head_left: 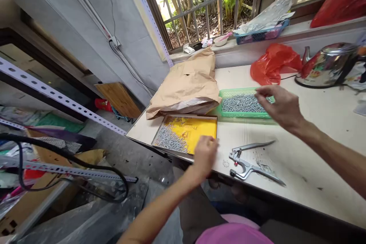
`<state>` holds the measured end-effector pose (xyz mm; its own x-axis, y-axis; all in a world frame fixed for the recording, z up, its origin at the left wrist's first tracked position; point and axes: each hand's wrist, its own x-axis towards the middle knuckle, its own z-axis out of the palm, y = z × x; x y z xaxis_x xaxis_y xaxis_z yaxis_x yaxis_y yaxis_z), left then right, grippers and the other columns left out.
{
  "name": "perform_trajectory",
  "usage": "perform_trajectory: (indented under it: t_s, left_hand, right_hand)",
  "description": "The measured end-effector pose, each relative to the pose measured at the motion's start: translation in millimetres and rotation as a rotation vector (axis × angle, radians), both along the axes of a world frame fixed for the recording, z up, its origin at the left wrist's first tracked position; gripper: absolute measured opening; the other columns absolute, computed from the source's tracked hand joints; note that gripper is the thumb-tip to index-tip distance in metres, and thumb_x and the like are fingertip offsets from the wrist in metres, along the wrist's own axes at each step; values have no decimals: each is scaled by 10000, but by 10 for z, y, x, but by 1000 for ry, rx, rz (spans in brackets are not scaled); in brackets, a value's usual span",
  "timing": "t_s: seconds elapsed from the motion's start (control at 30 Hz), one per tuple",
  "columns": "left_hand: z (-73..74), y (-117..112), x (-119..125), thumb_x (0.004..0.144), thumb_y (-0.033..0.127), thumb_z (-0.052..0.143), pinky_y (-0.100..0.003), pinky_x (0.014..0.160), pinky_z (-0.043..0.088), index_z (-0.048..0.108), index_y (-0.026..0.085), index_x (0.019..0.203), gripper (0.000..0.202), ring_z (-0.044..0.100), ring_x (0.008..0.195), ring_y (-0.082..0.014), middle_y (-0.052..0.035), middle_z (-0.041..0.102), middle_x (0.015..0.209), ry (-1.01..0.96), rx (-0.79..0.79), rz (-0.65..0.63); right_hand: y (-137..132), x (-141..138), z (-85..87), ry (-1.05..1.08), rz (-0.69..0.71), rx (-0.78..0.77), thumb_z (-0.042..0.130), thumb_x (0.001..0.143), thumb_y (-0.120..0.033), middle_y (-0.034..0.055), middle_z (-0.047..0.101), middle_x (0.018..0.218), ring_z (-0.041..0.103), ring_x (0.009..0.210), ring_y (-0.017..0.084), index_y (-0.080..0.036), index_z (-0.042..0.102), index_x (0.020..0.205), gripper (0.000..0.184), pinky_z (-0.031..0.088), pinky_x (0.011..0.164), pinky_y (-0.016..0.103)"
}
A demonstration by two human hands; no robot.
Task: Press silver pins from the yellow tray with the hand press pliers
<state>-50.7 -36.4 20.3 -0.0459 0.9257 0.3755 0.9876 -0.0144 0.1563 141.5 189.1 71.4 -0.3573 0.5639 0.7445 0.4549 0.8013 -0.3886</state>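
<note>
My left hand (204, 154), somewhat blurred, is above the right front part of a shallow tray (216, 126) with a yellow bottom. Its fingers are curled together, and whatever they hold is hidden. Small silvery metal pins (170, 139) are heaped at the tray's left side. Over the right end of a green plastic basket (243, 114), my right hand (283, 106) has thumb and fingers drawn into a pinch; anything between the tips is too small to name. More such metal pieces (241, 103) fill the basket. Hand pliers (247, 166) with grey handles lie in front, touched by neither hand.
A large brown paper bag (188, 84) lies behind the tray. Toward the back right are a red plastic bag (276, 63) and a metal kettle (327, 65). A blue basket (261, 32) stands on the windowsill. The table's front edge runs close to my lap.
</note>
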Motion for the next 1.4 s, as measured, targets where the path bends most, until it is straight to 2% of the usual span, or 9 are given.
perform_trajectory:
  t_s: [0.1, 0.2, 0.43, 0.57, 0.73, 0.83, 0.93, 1.17, 1.4]
  left_hand:
    - [119, 90, -706, 917, 198, 490, -336, 804, 454, 698, 173, 1030, 238, 528, 938, -230, -101, 637, 948, 65, -135, 319]
    - [140, 148, -1146, 910, 222, 491, -339, 821, 430, 725, 144, 976, 256, 518, 974, -250, -120, 637, 950, 98, -289, 428]
    - [72, 230, -1317, 876, 214, 492, -298, 791, 405, 746, 133, 805, 276, 546, 968, -247, -130, 667, 917, 79, -465, 362]
    - [88, 297, -1351, 835, 174, 504, -305, 793, 410, 717, 133, 739, 237, 571, 927, -251, -135, 678, 865, 79, -438, 319]
    - [255, 282, -898, 777, 245, 590, -269, 683, 459, 696, 162, 805, 137, 608, 754, -189, -63, 685, 788, -369, -275, 271]
    - [349, 170, -298, 727, 365, 665, -220, 491, 436, 684, 146, 842, 248, 578, 580, -133, -30, 659, 706, -922, -419, 223]
    - [295, 102, 204, 657, 397, 733, -185, 390, 366, 669, 123, 809, 320, 518, 480, -93, -3, 610, 608, -1215, -562, 198]
    - [-24, 188, 481, 597, 468, 779, -178, 337, 233, 603, 124, 663, 393, 336, 330, -32, 61, 466, 417, -1352, -694, 294]
    - [-141, 190, 568, 517, 456, 830, -162, 347, 241, 594, 114, 627, 430, 369, 375, -15, 31, 542, 531, -1474, -739, 329]
  right_hand:
    - [354, 157, -214, -251, -85, -25, 437, 943, -410, 139, 665, 1006, 615, 882, 244, -153, 611, 1152, 374, 493, 746, 390]
    - [193, 305, -417, -353, -32, -84, 442, 942, -387, 155, 628, 1108, 604, 928, 266, -158, 580, 1228, 392, 493, 746, 390]
    - [-1054, 636, -705, -365, 228, -229, 429, 963, -308, 86, 641, 1064, 602, 980, 218, -205, 648, 1051, 258, 491, 860, 367]
    - [-1407, 786, -813, -428, 223, -309, 448, 957, -290, 97, 651, 1043, 582, 971, 226, -202, 662, 1049, 249, 481, 827, 373]
    - [-1530, 783, -853, -557, 149, -328, 472, 950, -272, 112, 648, 1010, 538, 939, 231, -187, 664, 1078, 247, 420, 790, 362]
    - [-1539, 737, -875, -598, 106, -304, 481, 947, -250, 102, 639, 955, 507, 904, 221, -180, 677, 1039, 227, 372, 773, 339]
    - [-1508, 721, -899, -618, 79, -277, 472, 953, -240, 88, 628, 910, 483, 872, 214, -180, 683, 1005, 226, 332, 756, 330]
    - [-1306, 764, -904, -609, 33, -263, 492, 945, -225, 69, 622, 873, 449, 864, 208, -186, 695, 940, 206, 278, 756, 327]
    - [-1274, 766, -954, -601, 28, -251, 494, 946, -234, 63, 621, 873, 441, 864, 208, -191, 688, 922, 200, 259, 740, 329]
